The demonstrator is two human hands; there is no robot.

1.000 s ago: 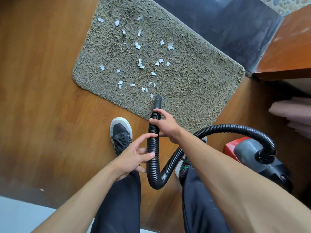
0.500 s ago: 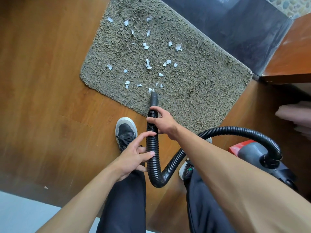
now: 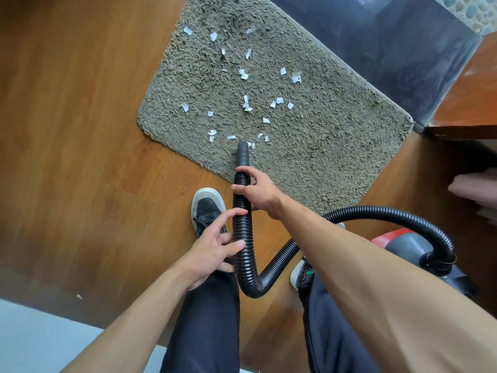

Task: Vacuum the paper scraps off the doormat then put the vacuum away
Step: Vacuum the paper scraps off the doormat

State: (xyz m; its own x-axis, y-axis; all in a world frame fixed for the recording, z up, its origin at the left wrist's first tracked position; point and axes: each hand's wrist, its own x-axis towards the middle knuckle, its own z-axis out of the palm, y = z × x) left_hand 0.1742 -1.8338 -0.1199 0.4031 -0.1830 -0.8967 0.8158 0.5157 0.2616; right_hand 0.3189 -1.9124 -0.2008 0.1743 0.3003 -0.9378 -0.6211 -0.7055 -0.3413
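A shaggy grey-green doormat [image 3: 336, 146] lies on the wooden floor, with several white paper scraps [image 3: 246, 103] strewn over its left half. My right hand [image 3: 259, 191] grips the black ribbed vacuum hose [image 3: 242, 238] just behind its smooth nozzle [image 3: 242, 154], whose tip rests on the mat's near part beside the closest scraps. My left hand [image 3: 215, 251] touches the hose lower down with loosely spread fingers. The hose loops down, then arches right to the red and grey vacuum body [image 3: 408, 244].
My feet in dark sneakers [image 3: 207, 208] stand on the wooden floor [image 3: 80, 130] just short of the mat. A dark stone step [image 3: 390, 49] lies beyond the mat, and a wooden ledge [image 3: 470, 103] is at right. A pale floor strip [image 3: 40, 340] is at lower left.
The nozzle has slid forward along the mat's near part to the closest scraps. Both hands have kept their places on the hose.
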